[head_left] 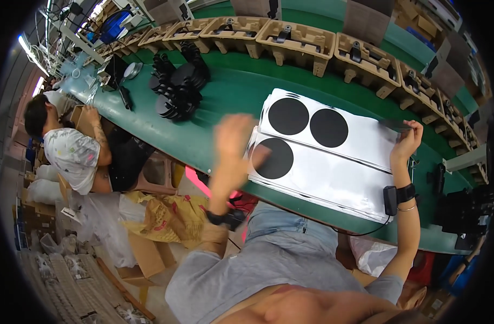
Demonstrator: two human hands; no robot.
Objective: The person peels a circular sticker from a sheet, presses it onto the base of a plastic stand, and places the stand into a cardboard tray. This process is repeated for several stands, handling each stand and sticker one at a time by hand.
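The blurred left hand (233,141) hovers, fingers spread, over a black disc (274,158) on white sheets (333,178) on the green surface (225,97); right hand (408,141) pinches another, likely thin, light, floppy: lift by its edge

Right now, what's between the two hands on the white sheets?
In the head view, between left hand and right hand lie white sheets carrying three black discs.

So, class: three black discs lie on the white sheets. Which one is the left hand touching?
The single disc on the nearer sheet; the blurred left hand overlaps its edge. The other two sit side by side on the farther sheet.
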